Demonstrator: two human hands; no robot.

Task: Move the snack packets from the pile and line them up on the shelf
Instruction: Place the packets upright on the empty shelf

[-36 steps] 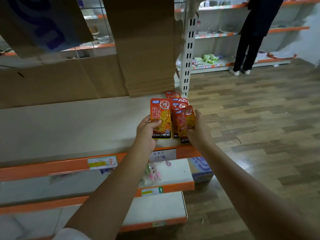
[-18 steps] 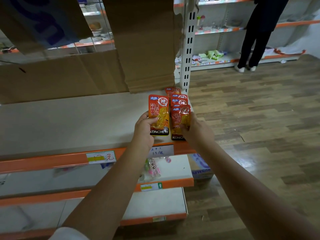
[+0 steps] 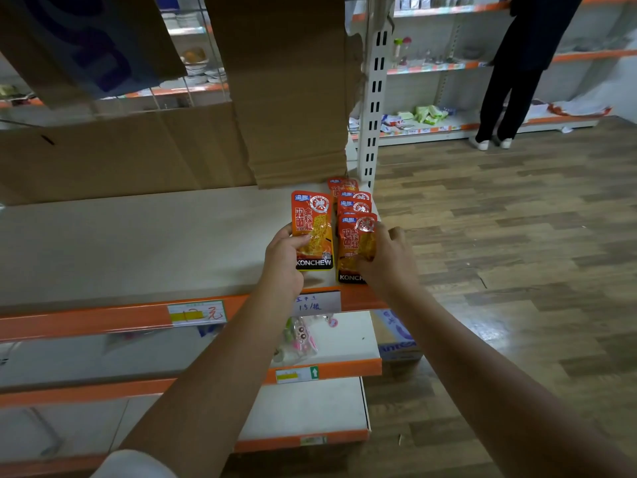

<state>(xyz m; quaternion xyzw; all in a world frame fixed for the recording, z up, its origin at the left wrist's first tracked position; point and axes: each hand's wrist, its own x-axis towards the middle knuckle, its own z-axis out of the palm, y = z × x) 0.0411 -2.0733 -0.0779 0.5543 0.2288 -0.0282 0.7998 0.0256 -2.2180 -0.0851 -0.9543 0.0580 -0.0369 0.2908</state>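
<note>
A flat orange-red foil snack packet with a black bottom band (image 3: 312,230) is gripped at its lower left edge by the left hand (image 3: 283,260), the thumb laid across its face and the fingers curled behind; whether it rests on the shelf or is held just above cannot be told. Just to the right of it, a second orange-red foil packet (image 3: 356,248) is pinched at its lower right side by the right hand (image 3: 386,262), thumb on the front. Both packets are held with the long axis running away from the hands, towards the back of the pale shelf board (image 3: 138,243). Directly beyond the right-hand packet, an overlapping row of like packets (image 3: 351,198) is laid in the same direction, touching it. The row is therefore nearer the right hand, and that packet is judged ready to be set down; the left-hand packet stands beside the row, not in it.
</note>
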